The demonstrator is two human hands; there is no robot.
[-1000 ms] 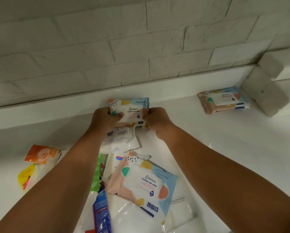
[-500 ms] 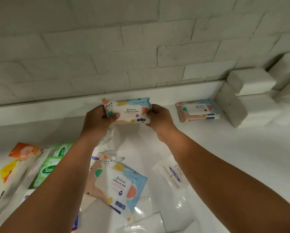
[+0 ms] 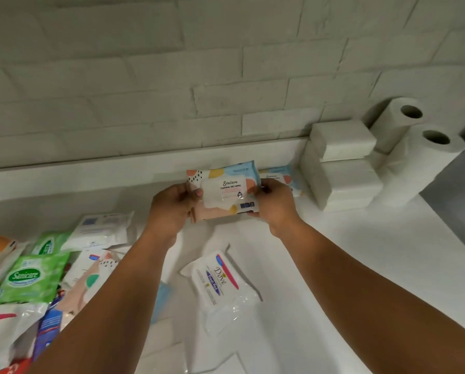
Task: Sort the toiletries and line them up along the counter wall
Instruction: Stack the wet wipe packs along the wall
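- From my remote seat I see both hands reaching out over the white counter (image 3: pixel 360 265), sharing one Stalove wipes pack (image 3: pixel 224 188).
- The left hand (image 3: pixel 172 209) grasps the pack's left end, thumb laid across the front.
- The right hand (image 3: pixel 275 205) pinches the pack's right end with curled fingers.
- The pack sits roughly level with its label towards me, close to the foot of the brick wall (image 3: pixel 199 76). I cannot tell whether it touches the counter.
- A matching pack (image 3: pixel 282 175) lies at the wall just behind the right hand, partly hidden.
- To its right are stacked white tissue packs (image 3: pixel 342 163), then two paper rolls (image 3: pixel 404 125).
- A Dove pack (image 3: pixel 217 279) lies between my view of the forearms.
- A green Sanicare pack (image 3: pixel 29 278) sits among a heap of packs at the left.
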